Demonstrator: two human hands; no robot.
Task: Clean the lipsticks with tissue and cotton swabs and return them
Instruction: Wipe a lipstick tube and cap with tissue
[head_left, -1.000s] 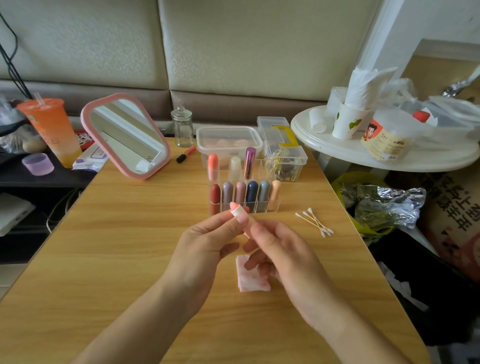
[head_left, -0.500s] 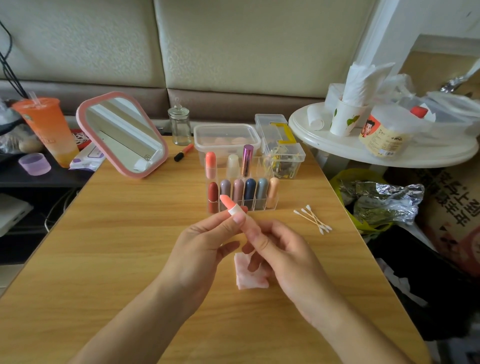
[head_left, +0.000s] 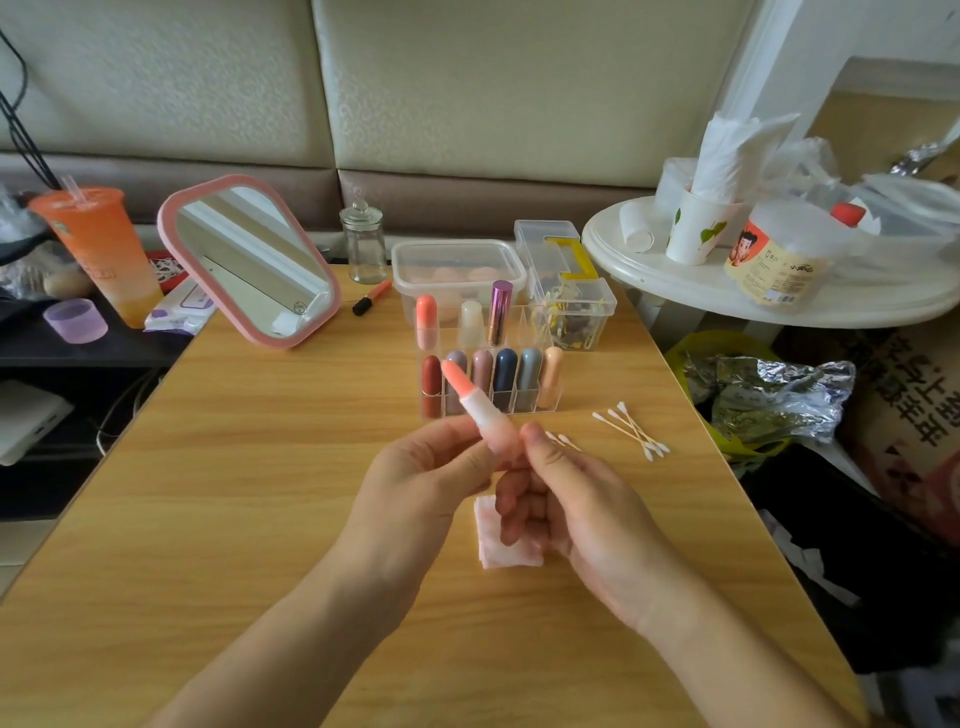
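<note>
Coral lipstick (head_left: 475, 410) is leaning leftward before the organizer (head_left: 519, 409); we are pinching its base with left hand (head_left: 410, 493) and right hand (head_left: 587, 499), probably baring the bullet for wiping, tissue (head_left: 506, 558) waiting underneath.

Cream padded panels (head_left: 519, 88) cover the back wall, with a brown padded band (head_left: 467, 200) beneath them (seams show between the panels). A light wooden desk (head_left: 260, 493) fills the foreground under soft, even light. A round white side table (head_left: 675, 291) stands to its right and a dark low shelf (head_left: 78, 348) to its left.
</note>
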